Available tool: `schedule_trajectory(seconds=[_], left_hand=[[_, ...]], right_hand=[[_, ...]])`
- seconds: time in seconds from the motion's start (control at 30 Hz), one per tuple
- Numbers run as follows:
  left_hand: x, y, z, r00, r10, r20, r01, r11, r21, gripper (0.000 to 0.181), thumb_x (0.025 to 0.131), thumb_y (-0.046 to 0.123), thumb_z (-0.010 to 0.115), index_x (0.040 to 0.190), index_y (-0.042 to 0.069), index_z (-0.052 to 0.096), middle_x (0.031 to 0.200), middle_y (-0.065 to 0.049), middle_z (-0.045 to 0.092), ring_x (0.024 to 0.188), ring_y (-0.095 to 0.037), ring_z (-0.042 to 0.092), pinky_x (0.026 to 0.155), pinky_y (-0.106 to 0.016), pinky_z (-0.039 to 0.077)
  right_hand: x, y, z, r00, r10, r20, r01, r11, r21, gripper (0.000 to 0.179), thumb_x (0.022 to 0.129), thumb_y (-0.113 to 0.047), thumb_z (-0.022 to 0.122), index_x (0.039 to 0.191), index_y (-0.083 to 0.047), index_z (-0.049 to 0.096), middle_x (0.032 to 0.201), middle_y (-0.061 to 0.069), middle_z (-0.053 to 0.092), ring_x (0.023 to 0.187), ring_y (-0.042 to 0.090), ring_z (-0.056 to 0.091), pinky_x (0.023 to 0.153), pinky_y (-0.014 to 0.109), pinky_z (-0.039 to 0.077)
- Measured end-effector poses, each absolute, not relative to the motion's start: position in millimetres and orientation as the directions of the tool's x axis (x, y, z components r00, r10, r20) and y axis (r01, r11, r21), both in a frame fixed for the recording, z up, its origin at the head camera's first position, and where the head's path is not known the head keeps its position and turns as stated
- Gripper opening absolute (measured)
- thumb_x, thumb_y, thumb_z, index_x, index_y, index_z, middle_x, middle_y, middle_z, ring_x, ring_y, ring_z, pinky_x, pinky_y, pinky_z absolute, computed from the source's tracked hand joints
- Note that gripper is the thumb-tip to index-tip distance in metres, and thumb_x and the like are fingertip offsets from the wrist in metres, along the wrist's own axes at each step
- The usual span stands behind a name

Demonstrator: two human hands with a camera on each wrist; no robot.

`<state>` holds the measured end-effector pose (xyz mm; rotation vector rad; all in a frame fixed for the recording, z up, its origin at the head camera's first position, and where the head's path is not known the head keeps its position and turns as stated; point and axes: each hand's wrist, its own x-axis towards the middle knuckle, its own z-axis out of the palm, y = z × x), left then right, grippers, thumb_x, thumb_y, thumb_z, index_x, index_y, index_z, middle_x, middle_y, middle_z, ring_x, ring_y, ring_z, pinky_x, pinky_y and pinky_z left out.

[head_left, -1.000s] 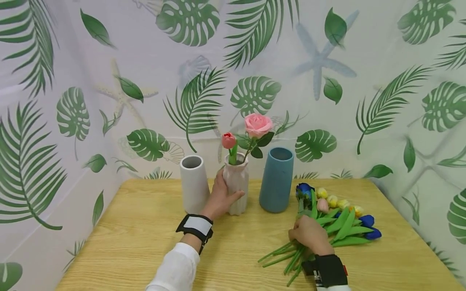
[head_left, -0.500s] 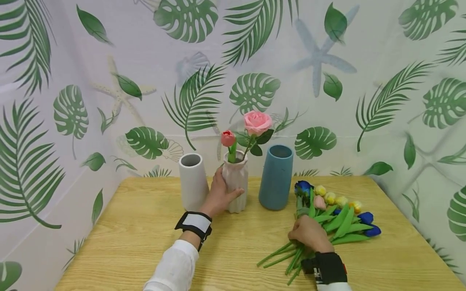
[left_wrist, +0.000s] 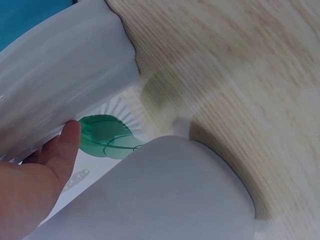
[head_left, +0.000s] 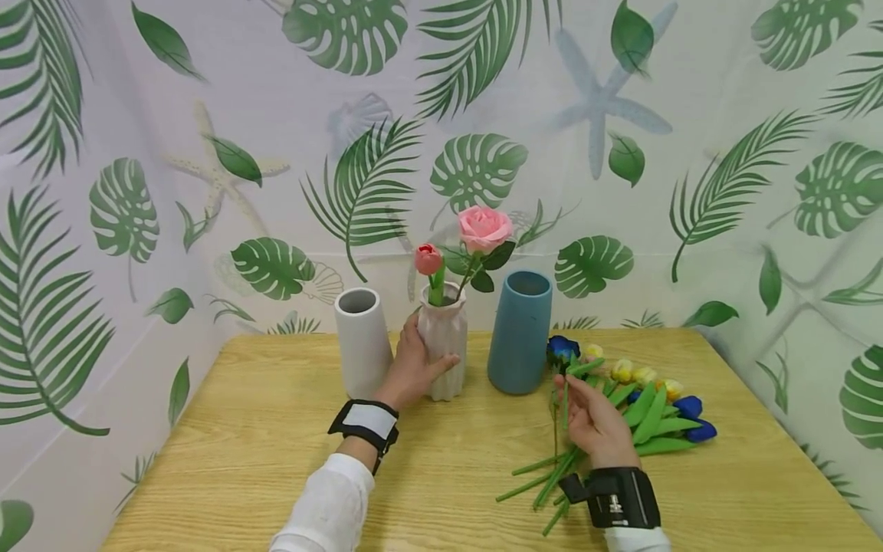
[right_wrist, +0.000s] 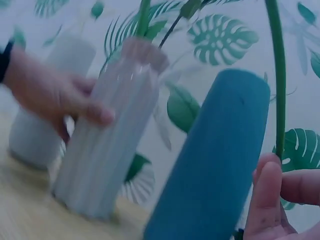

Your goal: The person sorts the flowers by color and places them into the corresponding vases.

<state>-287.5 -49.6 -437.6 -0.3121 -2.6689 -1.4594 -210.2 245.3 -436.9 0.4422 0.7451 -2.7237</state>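
My left hand (head_left: 411, 372) holds the fluted pale pink vase (head_left: 448, 337), thumb across its front and fingers along its left side. A pink rose (head_left: 485, 228) and a coral tulip (head_left: 428, 259) stand in that vase. My right hand (head_left: 596, 422) pinches a green flower stem (right_wrist: 278, 80) between thumb and fingers. The stem rises upright in the right wrist view; I cannot tell which bloom it carries. Beside that hand, a blue rose (head_left: 562, 349) shows near the blue vase (head_left: 522, 330). Under and behind the hand lie several artificial flowers (head_left: 651, 414).
A smooth white vase (head_left: 362, 341) stands just left of the pink one. Yellow tulips (head_left: 645, 376) and blue tulips (head_left: 700, 431) fan out to the right, their cut stems (head_left: 531, 487) toward the front. A leaf-print cloth (head_left: 441, 169) hangs behind the wooden table (head_left: 262, 460).
My right hand has turned and risen slightly from the flower pile, bringing a green stem with it. The pink tulip head in the pile no longer shows. My left hand stays on the vase.
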Motion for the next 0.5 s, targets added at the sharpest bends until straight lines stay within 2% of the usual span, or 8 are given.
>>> schedule_trajectory(seconds=[0.07,0.1,0.17,0.23,0.3,0.4,0.47,0.5], left_hand=[[-287.7,-49.8,-437.4,-0.976,0.137,0.168,0.215,0.525,0.824,0.096,0.09,0.036,0.074,0.154,0.01,0.007,0.151,-0.02,0.028,0.139,-0.034,0.036,0.115,-0.05,0.032],[-288.0,-49.7,-437.4,-0.976,0.137,0.169,0.217,0.523,0.824,0.096,0.09,0.037,0.074,0.154,0.01,0.007,0.151,-0.02,0.028,0.138,-0.034,0.036,0.115,-0.05,0.032],[-288.1,-50.2,-438.0,-0.976,0.139,0.169,0.217,0.522,0.825,0.096,0.09,0.037,0.074,0.154,0.01,0.008,0.15,-0.02,0.028,0.138,-0.034,0.036,0.115,-0.05,0.032],[-288.3,-50.8,-439.1,-0.975,0.14,0.171,0.219,0.519,0.826,0.096,0.09,0.037,0.074,0.154,0.01,0.008,0.15,-0.02,0.029,0.138,-0.034,0.036,0.114,-0.05,0.033],[-288.8,-51.1,-440.1,-0.975,0.139,0.175,0.223,0.516,0.827,0.097,0.089,0.037,0.075,0.154,0.01,0.008,0.149,-0.02,0.029,0.138,-0.035,0.037,0.114,-0.05,0.033],[-289.7,-51.4,-441.6,-0.973,0.137,0.184,0.229,0.516,0.826,0.096,0.089,0.036,0.075,0.154,0.01,0.009,0.149,-0.021,0.03,0.137,-0.035,0.037,0.114,-0.051,0.033],[-290.6,-51.1,-442.0,-0.973,0.137,0.185,0.229,0.519,0.824,0.096,0.089,0.037,0.075,0.154,0.011,0.009,0.149,-0.02,0.03,0.137,-0.034,0.037,0.114,-0.051,0.034],[-291.0,-50.8,-442.2,-0.972,0.14,0.187,0.232,0.518,0.823,0.096,0.089,0.037,0.075,0.154,0.01,0.009,0.149,-0.02,0.03,0.137,-0.035,0.037,0.113,-0.051,0.034]], right_hand=[[-209.4,245.1,-436.3,-0.92,-0.268,-0.285,0.361,-0.864,-0.352,0.02,0.104,-0.013,0.05,0.104,-0.009,0.07,0.103,0.002,0.069,0.081,0.011,0.066,0.07,0.016,0.05],[-209.4,244.6,-436.1,-0.926,-0.299,-0.229,0.364,-0.866,-0.342,0.022,0.105,-0.012,0.048,0.106,-0.009,0.07,0.104,0.005,0.07,0.085,0.013,0.066,0.074,0.016,0.051],[-208.6,241.4,-434.5,-0.937,-0.331,-0.109,0.346,-0.849,-0.4,0.025,0.107,-0.011,0.043,0.11,-0.007,0.068,0.106,0.007,0.069,0.089,0.015,0.066,0.081,0.018,0.053],[-206.7,236.2,-429.6,-0.951,-0.31,-0.009,0.269,-0.811,-0.52,0.025,0.107,-0.01,0.041,0.113,-0.009,0.065,0.107,0.005,0.07,0.091,0.015,0.067,0.079,0.018,0.053],[-203.4,228.8,-420.6,-0.973,-0.224,0.059,0.128,-0.734,-0.667,0.022,0.107,-0.009,0.043,0.113,-0.011,0.064,0.106,0.003,0.071,0.09,0.014,0.067,0.077,0.019,0.054],[-195.5,213.6,-403.4,-0.986,0.015,0.163,-0.147,-0.523,-0.84,0.015,0.104,-0.011,0.052,0.114,-0.012,0.063,0.102,0.001,0.072,0.087,0.013,0.069,0.074,0.021,0.056],[-190.7,202.9,-392.1,-0.943,0.179,0.279,-0.327,-0.364,-0.872,0.017,0.102,-0.012,0.056,0.117,-0.007,0.062,0.101,0.002,0.073,0.086,0.015,0.069,0.073,0.024,0.057],[-188.7,197.6,-386.9,-0.901,0.252,0.354,-0.419,-0.293,-0.859,0.02,0.101,-0.012,0.058,0.118,-0.002,0.062,0.101,0.005,0.073,0.086,0.016,0.069,0.073,0.025,0.058]])
